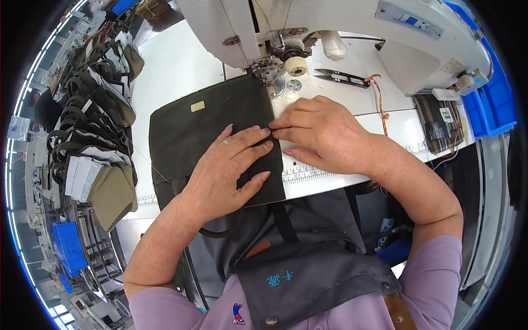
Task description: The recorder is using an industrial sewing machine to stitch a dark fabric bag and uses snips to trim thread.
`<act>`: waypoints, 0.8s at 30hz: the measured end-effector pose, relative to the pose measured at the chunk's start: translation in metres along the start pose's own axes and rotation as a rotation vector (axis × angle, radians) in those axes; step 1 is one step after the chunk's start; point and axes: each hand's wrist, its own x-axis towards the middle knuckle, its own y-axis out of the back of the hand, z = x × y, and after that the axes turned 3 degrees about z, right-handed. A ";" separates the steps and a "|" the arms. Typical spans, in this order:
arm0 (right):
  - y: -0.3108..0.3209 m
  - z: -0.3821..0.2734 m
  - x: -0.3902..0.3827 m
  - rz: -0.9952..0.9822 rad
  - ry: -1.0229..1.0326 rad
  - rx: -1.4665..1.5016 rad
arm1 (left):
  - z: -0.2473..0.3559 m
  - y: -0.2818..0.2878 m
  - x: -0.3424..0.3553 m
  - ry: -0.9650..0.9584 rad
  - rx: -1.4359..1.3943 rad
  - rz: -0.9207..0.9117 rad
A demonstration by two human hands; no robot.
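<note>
Bending both bare hands over a flat, dark olive fabric panel (203,126) on a white worktop (181,55), left of centre in the frame. Resting the left hand (223,168), palm down with fingers and thumb spread wide and a ring on one finger, on the panel's lower right part. Setting the right hand (330,135), fingers bent and close together with thumb apart, at the panel's right edge, fingertips nearly meeting the left's; cannot tell about any cloth pinched there. Marked near the panel's top by a small pale-yellow rectangular label (197,106). Facing a white sewing machine (418,60) across the top of the frame, close to the panel's upper right corner. Placed right of the cream-coloured round roller (296,66): black metal thread snips (342,78) tied with an orange cord (379,99). Flanked at left by piled dark olive fabric pieces (91,126), at upper right by a blue plastic bin (495,110). Wearing a dark grey apron (313,275) over a lilac shirt (165,308).
</note>
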 end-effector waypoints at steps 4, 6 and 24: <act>0.005 0.000 0.006 -0.081 -0.006 0.010 | -0.007 -0.003 0.000 0.006 -0.053 0.016; 0.004 0.001 0.010 -0.089 -0.032 -0.015 | -0.012 -0.003 0.002 -0.008 -0.044 0.031; -0.016 0.029 0.024 -0.023 -0.200 -0.202 | -0.074 0.003 0.057 -0.010 -0.038 0.122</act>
